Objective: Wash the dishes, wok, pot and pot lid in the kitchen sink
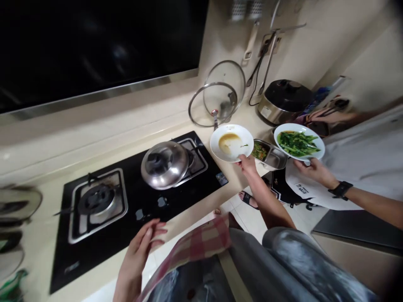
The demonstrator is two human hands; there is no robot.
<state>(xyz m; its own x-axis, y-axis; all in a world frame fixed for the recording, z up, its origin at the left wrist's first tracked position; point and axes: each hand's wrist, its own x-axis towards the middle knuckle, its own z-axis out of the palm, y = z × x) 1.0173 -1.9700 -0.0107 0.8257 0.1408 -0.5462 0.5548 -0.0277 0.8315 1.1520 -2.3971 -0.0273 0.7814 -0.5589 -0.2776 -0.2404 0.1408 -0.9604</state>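
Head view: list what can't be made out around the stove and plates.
Head view:
- Steel tray: the food in it is too small to identify, and the greens plate covers its far corner.
- Objects at the left edge: blurred and cut off.
- Wall holders: cut off by the top edge.
- Arm under the sauce plate: its owner is lost in blurred grey cloth at the bottom edge.

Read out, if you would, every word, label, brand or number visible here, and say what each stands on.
Nothing here can be read with certainty.
White label on the black-lidded steel cooker: too small to read.
Small bluish sticker on the black glass gas hob: too blurred.
Pale logo on that hob's front corner: too blurred.
Black print on the white fabric: too blurred.
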